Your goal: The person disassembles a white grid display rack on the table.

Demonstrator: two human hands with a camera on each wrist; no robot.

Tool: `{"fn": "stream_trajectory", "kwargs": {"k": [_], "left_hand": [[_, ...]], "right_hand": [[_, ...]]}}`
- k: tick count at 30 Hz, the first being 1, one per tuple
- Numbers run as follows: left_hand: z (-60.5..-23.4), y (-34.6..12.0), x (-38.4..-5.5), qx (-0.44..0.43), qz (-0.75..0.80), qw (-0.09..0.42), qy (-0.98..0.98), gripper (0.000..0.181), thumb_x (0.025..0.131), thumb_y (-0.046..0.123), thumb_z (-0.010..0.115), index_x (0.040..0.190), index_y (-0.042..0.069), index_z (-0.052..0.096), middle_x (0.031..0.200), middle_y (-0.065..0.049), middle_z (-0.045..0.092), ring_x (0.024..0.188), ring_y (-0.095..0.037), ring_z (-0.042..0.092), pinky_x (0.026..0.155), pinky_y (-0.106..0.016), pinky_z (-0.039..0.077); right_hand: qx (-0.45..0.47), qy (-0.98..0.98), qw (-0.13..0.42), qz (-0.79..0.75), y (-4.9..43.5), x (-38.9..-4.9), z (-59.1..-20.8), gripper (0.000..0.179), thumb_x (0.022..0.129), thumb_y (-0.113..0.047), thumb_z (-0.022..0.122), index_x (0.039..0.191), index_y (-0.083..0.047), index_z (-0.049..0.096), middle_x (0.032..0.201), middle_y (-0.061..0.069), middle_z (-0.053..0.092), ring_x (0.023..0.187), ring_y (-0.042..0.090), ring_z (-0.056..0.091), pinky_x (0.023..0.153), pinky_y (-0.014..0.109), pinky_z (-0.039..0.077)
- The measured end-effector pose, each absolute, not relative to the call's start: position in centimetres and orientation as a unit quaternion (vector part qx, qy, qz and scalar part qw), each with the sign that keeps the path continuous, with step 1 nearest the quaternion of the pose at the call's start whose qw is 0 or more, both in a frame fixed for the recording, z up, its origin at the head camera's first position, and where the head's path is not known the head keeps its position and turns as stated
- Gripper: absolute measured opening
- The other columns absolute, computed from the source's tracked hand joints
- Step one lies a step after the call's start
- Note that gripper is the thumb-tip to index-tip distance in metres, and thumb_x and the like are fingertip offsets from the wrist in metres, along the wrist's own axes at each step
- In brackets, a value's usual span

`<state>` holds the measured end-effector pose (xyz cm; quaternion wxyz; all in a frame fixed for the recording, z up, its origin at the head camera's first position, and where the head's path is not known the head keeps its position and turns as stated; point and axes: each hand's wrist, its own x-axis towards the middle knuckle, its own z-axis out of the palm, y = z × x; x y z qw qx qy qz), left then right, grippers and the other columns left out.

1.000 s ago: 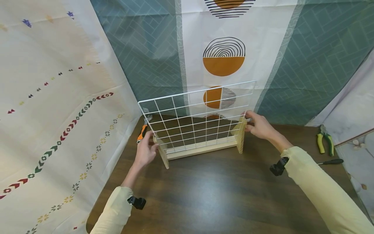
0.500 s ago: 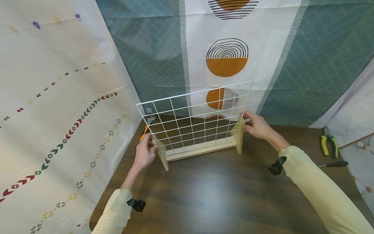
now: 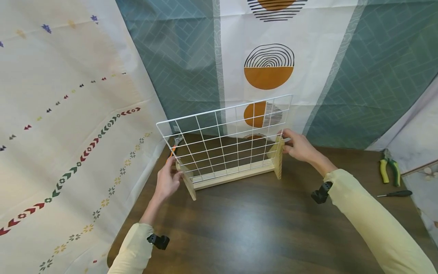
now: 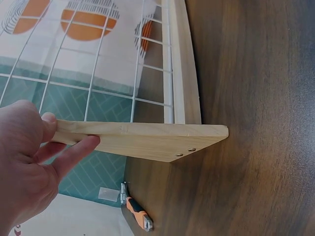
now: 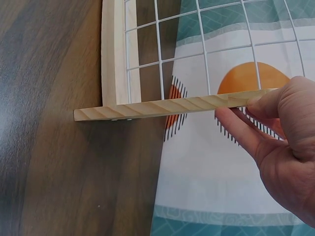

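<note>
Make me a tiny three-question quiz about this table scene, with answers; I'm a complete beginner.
1. Multiple choice: which tool lies beside the pliers? A) hammer B) screwdriver C) scissors
2. True or false: the left hand and the right hand each hold one of the wooden end panels.
3. Fill in: the wire grid is ____ in colour.

Key: 1. B; 2. true; 3. white

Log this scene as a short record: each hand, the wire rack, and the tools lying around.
Left hand: pinches left wooden panel
Right hand: pinches right wooden panel
Between panels: white wire grid above wooden rail
Surface: brown table
Far left corner: orange-handled tool
Right side: green-and-yellow pliers, dark-handled screwdriver
</note>
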<state>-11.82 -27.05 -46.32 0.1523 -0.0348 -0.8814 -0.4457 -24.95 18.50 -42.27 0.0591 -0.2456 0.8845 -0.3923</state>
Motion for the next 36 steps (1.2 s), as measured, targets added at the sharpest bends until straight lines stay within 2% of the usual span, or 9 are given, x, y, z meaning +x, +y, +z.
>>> {"fn": "stream_trajectory", "kwargs": {"k": [6,13,18,21,24,26,28,32,36], "left_hand": [[-46.4,-27.3,-11.6,-0.044,-0.447,0.164,-0.878,0.052,0.083,-0.019,0.065,0.128,0.002,0.051,0.114,-0.022,0.063,0.080,-0.036,0.070,0.057,-0.028,0.060],[-46.6,-27.4,-11.3,-0.036,-0.455,0.150,-0.877,0.056,0.084,-0.019,0.063,0.134,0.003,0.049,0.119,-0.022,0.060,0.083,-0.037,0.069,0.060,-0.028,0.060],[-46.4,-27.5,-11.4,-0.033,-0.428,0.155,-0.890,0.057,0.083,-0.016,0.063,0.134,0.004,0.048,0.120,-0.022,0.061,0.084,-0.036,0.070,0.062,-0.035,0.061],[-46.3,-27.6,-11.4,-0.029,-0.413,0.158,-0.897,0.055,0.083,-0.014,0.065,0.133,0.005,0.049,0.119,-0.022,0.062,0.085,-0.035,0.070,0.064,-0.039,0.061],[-46.4,-27.6,-11.4,-0.028,-0.406,0.159,-0.900,0.053,0.084,-0.014,0.065,0.131,0.004,0.049,0.115,-0.022,0.064,0.086,-0.035,0.071,0.064,-0.040,0.061],[-46.6,-27.7,-11.4,-0.030,-0.404,0.164,-0.899,0.053,0.084,-0.014,0.065,0.131,0.004,0.049,0.112,-0.023,0.065,0.085,-0.036,0.071,0.064,-0.039,0.061],[-46.6,-27.9,-11.4,-0.031,-0.405,0.169,-0.898,0.053,0.084,-0.014,0.065,0.131,0.003,0.048,0.108,-0.025,0.066,0.084,-0.036,0.071,0.063,-0.039,0.061],[-46.8,-28.0,-11.4,-0.032,-0.410,0.176,-0.895,0.054,0.084,-0.015,0.066,0.131,0.004,0.049,0.108,-0.027,0.066,0.084,-0.036,0.071,0.062,-0.037,0.061],[-46.9,-27.9,-11.4,-0.038,-0.416,0.172,-0.892,0.053,0.085,-0.015,0.066,0.131,0.006,0.049,0.107,-0.025,0.066,0.083,-0.034,0.071,0.061,-0.035,0.061]], "right_hand": [[-0.247,0.885,0.065,-0.389,18.2,-25.1,-42.2,0.043,0.091,0.015,0.047,0.133,0.006,0.044,0.125,0.032,0.052,0.108,0.051,0.061,0.080,0.046,0.060],[-0.249,0.884,0.071,-0.389,17.9,-25.3,-42.3,0.043,0.092,0.014,0.047,0.134,0.006,0.043,0.127,0.032,0.051,0.110,0.051,0.060,0.081,0.046,0.060],[-0.247,0.884,0.035,-0.394,17.6,-24.9,-42.9,0.049,0.091,0.013,0.052,0.138,0.007,0.041,0.131,0.034,0.049,0.109,0.053,0.059,0.085,0.055,0.056],[-0.219,0.887,-0.051,-0.403,16.7,-23.8,-43.9,0.061,0.088,0.007,0.060,0.143,0.009,0.033,0.136,0.036,0.042,0.116,0.052,0.053,0.092,0.059,0.050],[-0.188,0.877,-0.200,-0.395,15.0,-22.1,-44.9,0.077,0.080,0.000,0.070,0.144,0.010,0.029,0.141,0.035,0.032,0.125,0.050,0.042,0.099,0.060,0.043],[-0.190,0.862,-0.301,-0.361,13.3,-21.1,-45.2,0.084,0.074,-0.007,0.078,0.143,0.007,0.031,0.142,0.034,0.029,0.125,0.050,0.038,0.098,0.061,0.040],[-0.212,0.846,-0.374,-0.316,11.2,-20.2,-45.4,0.092,0.069,-0.014,0.084,0.142,0.005,0.031,0.145,0.033,0.026,0.126,0.051,0.036,0.098,0.062,0.039],[-0.267,0.832,-0.428,-0.229,6.8,-19.3,-45.7,0.109,0.065,-0.030,0.092,0.146,0.001,0.026,0.147,0.034,0.022,0.125,0.053,0.035,0.093,0.063,0.039],[-0.270,0.830,-0.448,-0.196,3.4,-19.2,-45.9,0.118,0.061,-0.041,0.094,0.147,0.000,0.024,0.148,0.034,0.020,0.130,0.053,0.031,0.102,0.066,0.034]]}}
